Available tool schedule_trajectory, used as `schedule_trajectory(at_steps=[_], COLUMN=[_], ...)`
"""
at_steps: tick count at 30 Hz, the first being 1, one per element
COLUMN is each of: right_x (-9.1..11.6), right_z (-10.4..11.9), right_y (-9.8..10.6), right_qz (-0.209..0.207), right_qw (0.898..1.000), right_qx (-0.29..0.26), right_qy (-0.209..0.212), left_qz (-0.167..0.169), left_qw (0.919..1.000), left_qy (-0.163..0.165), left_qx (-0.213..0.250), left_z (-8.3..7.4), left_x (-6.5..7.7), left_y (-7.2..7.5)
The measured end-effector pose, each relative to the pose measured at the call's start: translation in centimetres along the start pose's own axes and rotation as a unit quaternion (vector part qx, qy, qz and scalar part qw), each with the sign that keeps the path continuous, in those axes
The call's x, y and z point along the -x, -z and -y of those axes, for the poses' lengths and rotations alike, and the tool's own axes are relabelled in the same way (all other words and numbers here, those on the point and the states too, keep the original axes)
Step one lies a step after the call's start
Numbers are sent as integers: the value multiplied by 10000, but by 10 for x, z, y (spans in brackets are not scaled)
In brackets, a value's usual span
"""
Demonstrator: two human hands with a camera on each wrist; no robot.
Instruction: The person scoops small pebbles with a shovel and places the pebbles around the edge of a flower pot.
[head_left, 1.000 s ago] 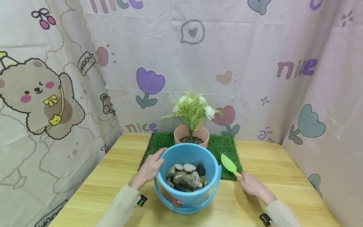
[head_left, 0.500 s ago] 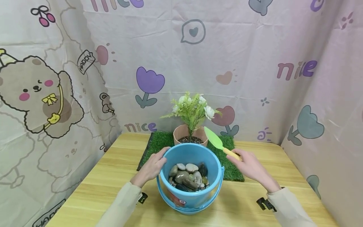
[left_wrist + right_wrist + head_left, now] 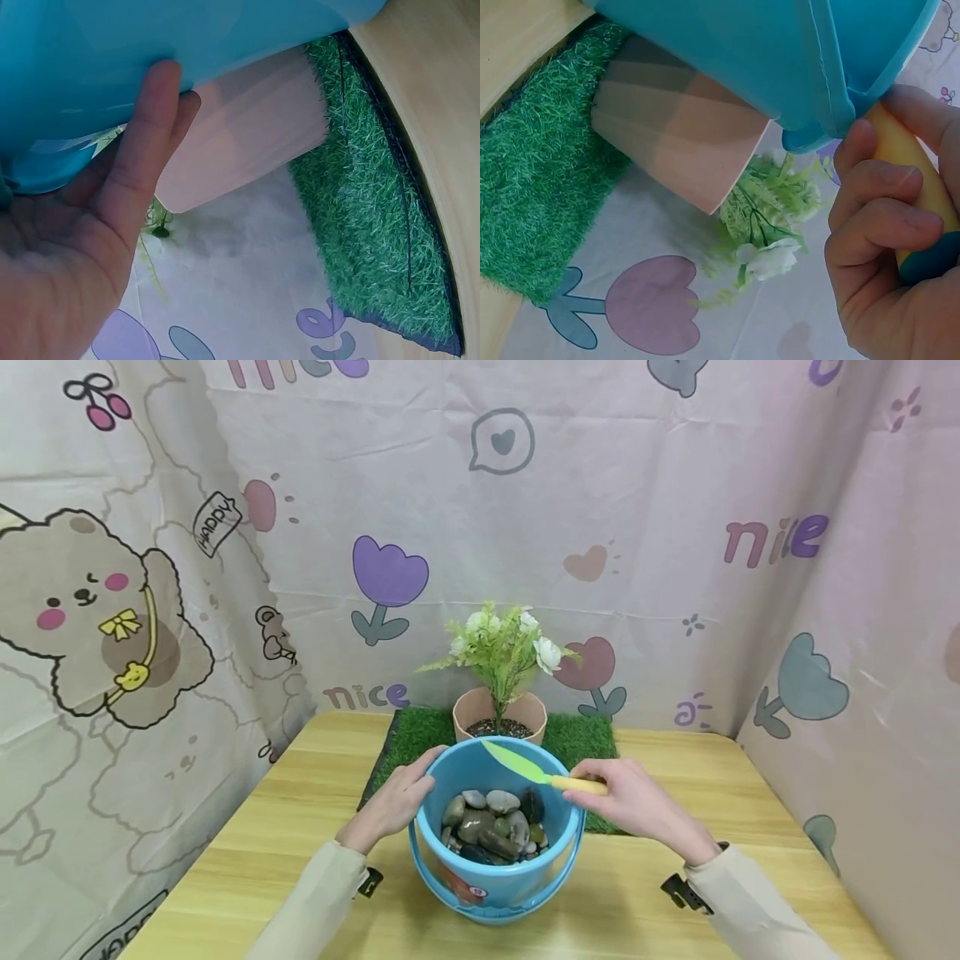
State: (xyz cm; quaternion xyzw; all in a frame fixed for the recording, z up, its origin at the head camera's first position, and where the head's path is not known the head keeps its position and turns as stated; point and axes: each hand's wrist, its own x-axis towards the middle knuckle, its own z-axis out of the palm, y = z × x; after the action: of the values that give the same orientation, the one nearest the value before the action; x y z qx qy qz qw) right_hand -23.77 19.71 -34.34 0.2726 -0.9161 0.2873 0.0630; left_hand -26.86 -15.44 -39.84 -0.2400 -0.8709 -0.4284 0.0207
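A light blue bucket (image 3: pixel 517 887) stands upright at the front middle of the table, its handle hanging down on the near side. Smooth stones (image 3: pixel 480 827) of several sizes lie in it. My left hand (image 3: pixel 392 803) holds the bucket's rim on the left; the left wrist view shows its fingers (image 3: pixel 154 124) flat along the outer wall. Over the right rim, my right hand (image 3: pixel 626 795) grips a small garden trowel (image 3: pixel 517 762) by its yellow handle (image 3: pixel 904 169). The green blade points left, above the bucket's mouth and higher than the stones.
Right behind the bucket stands a pink pot (image 3: pixel 468 714) holding dark soil and a plant (image 3: pixel 498 652) with white flowers. Under the pot lies a green turf mat (image 3: pixel 588 739) on the wooden table (image 3: pixel 675 777). A printed cloth (image 3: pixel 652 485) hangs around the back and sides.
My right hand has raised the trowel from beside the mat on the right and carried it left over the bucket. My left hand stays at the rim.
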Motion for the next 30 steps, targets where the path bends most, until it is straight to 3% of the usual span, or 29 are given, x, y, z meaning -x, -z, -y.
schedule_trajectory(at_steps=[8,17,25,30], right_x=[-3,-4,-5,-13], right_z=[1,1,4,8], right_y=[0,1,3,5], right_qz=[123,263,210,48], right_qw=[9997,9995,9993,9975], right_qx=[138,192,297,674], right_qy=[164,41,-131,188], left_qz=[-8,-356,-377,-351], left_qw=[10000,9992,9992,9993], left_qy=[-16,158,-103,3], left_qx=[-14,-115,-54,154], left_z=[0,-3,-4,-3], left_x=[0,2,7,6], left_y=[-1,-3,-7,-7])
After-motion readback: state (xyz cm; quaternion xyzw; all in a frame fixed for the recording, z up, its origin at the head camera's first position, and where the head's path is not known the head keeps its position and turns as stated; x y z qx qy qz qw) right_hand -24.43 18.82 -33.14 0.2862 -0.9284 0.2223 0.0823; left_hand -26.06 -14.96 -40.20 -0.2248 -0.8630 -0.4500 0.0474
